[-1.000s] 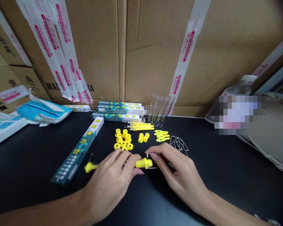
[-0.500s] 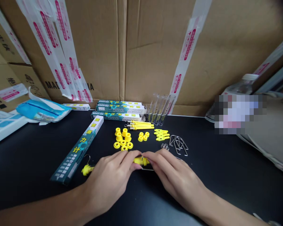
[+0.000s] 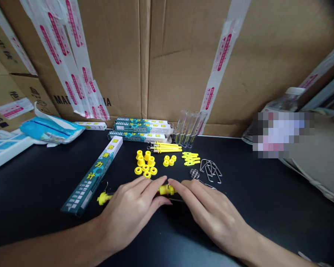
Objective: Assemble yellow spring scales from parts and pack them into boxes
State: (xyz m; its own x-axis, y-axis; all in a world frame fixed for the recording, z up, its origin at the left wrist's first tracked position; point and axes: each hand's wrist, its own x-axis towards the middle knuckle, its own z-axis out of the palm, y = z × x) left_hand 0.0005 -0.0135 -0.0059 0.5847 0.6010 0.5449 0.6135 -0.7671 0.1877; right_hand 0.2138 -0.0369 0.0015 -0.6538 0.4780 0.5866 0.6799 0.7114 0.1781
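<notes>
Between my hands lies a tube spring scale, its yellow end piece (image 3: 102, 198) with a wire hook (image 3: 105, 184) sticking out on the left. My left hand (image 3: 133, 207) is wrapped over the tube and hides most of it. A yellow cap (image 3: 167, 190) shows in the gap between both sets of fingertips. My right hand (image 3: 208, 207) is closed at the cap's right side, where a thin metal wire (image 3: 176, 200) runs under its fingers. The wire's far end is hidden. Beyond the hands lie yellow collars (image 3: 140, 161), small yellow caps (image 3: 171, 162) and bent wire handles (image 3: 210, 170).
A printed box (image 3: 96, 174) lies left of my hands, with more boxes (image 3: 140, 128) behind. Clear tubes (image 3: 189, 129) stand against the cardboard (image 3: 172, 74). Yellow rods (image 3: 167, 148), flat yellow pieces (image 3: 191, 158) and small springs (image 3: 195, 173) lie nearby. A bottle (image 3: 291, 98) and bag (image 3: 317, 155) are right.
My left thumb has stretched to the right below the yellow cap. The right fingertips have shifted a little, so more of the cap shows. The parts on the table lie as before.
</notes>
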